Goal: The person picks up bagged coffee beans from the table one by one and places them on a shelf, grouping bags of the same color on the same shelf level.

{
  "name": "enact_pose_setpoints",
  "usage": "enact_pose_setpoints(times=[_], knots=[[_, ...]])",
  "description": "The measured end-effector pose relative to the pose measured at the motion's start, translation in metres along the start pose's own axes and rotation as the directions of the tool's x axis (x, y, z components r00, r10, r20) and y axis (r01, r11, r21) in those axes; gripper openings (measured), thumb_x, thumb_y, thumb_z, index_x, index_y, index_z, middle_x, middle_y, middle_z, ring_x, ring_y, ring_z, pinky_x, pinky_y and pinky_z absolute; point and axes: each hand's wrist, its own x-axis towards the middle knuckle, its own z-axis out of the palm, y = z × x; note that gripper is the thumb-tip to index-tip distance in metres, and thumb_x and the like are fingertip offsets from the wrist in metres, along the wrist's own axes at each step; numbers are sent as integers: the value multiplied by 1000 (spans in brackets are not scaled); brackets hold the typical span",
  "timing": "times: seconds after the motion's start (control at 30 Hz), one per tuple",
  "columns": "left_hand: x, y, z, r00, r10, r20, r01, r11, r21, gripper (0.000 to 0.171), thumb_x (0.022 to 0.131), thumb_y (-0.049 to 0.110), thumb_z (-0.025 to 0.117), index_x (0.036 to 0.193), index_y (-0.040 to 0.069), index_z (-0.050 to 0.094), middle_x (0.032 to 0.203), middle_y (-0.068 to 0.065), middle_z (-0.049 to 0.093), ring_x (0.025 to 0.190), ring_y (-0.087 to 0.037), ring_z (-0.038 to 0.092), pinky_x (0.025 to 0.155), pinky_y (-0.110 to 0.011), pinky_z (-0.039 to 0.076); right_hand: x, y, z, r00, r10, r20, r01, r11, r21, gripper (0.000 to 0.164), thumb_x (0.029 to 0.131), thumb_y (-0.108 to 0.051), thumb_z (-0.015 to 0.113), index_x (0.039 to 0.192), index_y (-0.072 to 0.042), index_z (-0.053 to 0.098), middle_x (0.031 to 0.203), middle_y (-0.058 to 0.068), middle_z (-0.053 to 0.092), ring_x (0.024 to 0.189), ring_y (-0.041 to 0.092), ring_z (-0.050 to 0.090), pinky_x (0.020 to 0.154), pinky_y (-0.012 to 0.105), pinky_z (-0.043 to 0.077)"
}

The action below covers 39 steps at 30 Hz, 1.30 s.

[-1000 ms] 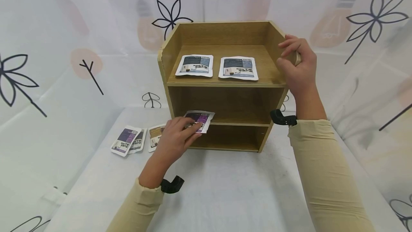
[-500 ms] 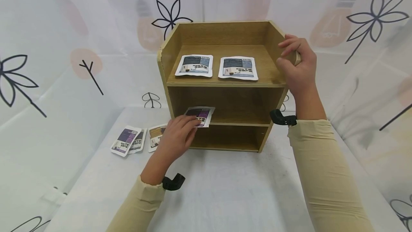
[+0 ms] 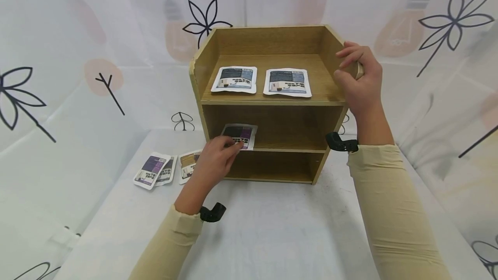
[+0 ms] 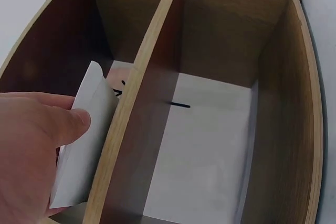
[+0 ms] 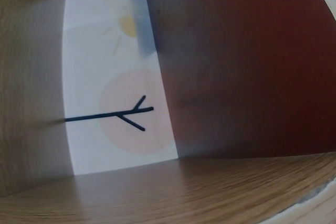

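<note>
White table (image 3: 280,228): nearest, spread below both forearms.

Left hand (image 3: 218,159): the nearer of the two, at the near left of the shelf unit; pinches the near edge of one pouch, thumb below and fingers above.

Three loose pouches, on the table, left of the left hand: a purple-labelled one (image 3: 151,170) overlapping a dark-labelled one (image 3: 167,172); just right of these, a brown-labelled one (image 3: 188,165), partly covered by the hand.

Held pouch (image 3: 241,135), one, purple label up: directly far and slightly right of the left hand, at the left end of the middle shelf (image 3: 289,140). Long axis seemingly near to far, into the compartment (foreshortening makes this uncertain). Whether its underside touches the board cannot be told.

Wooden shelf unit (image 3: 272,102), three tiers: its left side panel (image 3: 199,83) stands just left of the held pouch, its top board overhead; these bound the way in.

Right hand (image 3: 359,74): curled about the unit's right side panel, high up, well apart from the held pouch.

Two blue-labelled pouches, on the top tier: one left (image 3: 234,79), one right (image 3: 287,82), apart.

Patterned backdrop (image 3: 128,20): farthest.
</note>
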Motion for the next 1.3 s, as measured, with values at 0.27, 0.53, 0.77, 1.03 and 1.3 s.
enact_pose_setpoints(times=[0.27, 0.53, 0.77, 1.03, 1.3], knots=[[6, -2, 4, 999, -28, 34, 28, 1000, 14, 26, 89, 11, 68, 114, 18, 73, 105, -9, 65, 95, -23, 62, 82, -35, 55, -1, -1, 0, 1000, -3, 4, 3, 1000, -6, 18, 76, 2, 53, 87, 15, 47, 97, -15, 62, 131, 20, 47, 115, 36, 33], [11, -1, 7, 990, -92, 104, 91, 996, 13, 28, 88, 10, 68, 115, 16, 73, 110, -10, 64, 100, -23, 61, 88, -35, 56, -1, -3, 1, 1000, -1, -1, 1, 1000, -4, 16, 76, 2, 53, 86, 14, 48, 96, -14, 62, 130, 19, 48, 115, 35, 34], [13, -1, 9, 982, -120, 148, 117, 993, 29, 28, 91, 12, 64, 118, 17, 71, 114, -10, 63, 104, -24, 61, 92, -35, 54, -2, -2, 1, 1000, 11, 2, -11, 1000, -18, 11, 77, 0, 53, 83, 9, 51, 98, -14, 62, 131, 18, 47, 116, 38, 33], [15, -2, 11, 985, -116, 127, 115, 993, 17, 28, 92, 10, 62, 118, 16, 71, 113, -10, 63, 103, -24, 61, 91, -36, 55, -2, -3, 0, 1000, 12, 2, -12, 1000, -27, 13, 77, 0, 53, 85, 10, 50, 98, -15, 61, 132, 18, 47, 116, 40, 33], [20, -3, 14, 978, -155, 141, 156, 988, 6, 27, 93, 11, 62, 117, 17, 71, 114, -10, 63, 104, -24, 61, 90, -36, 55, -2, -7, 2, 1000, 2, -4, -2, 1000, -8, 12, 76, 2, 51, 83, 11, 49, 96, -15, 62, 130, 20, 48, 115, 36, 34]])
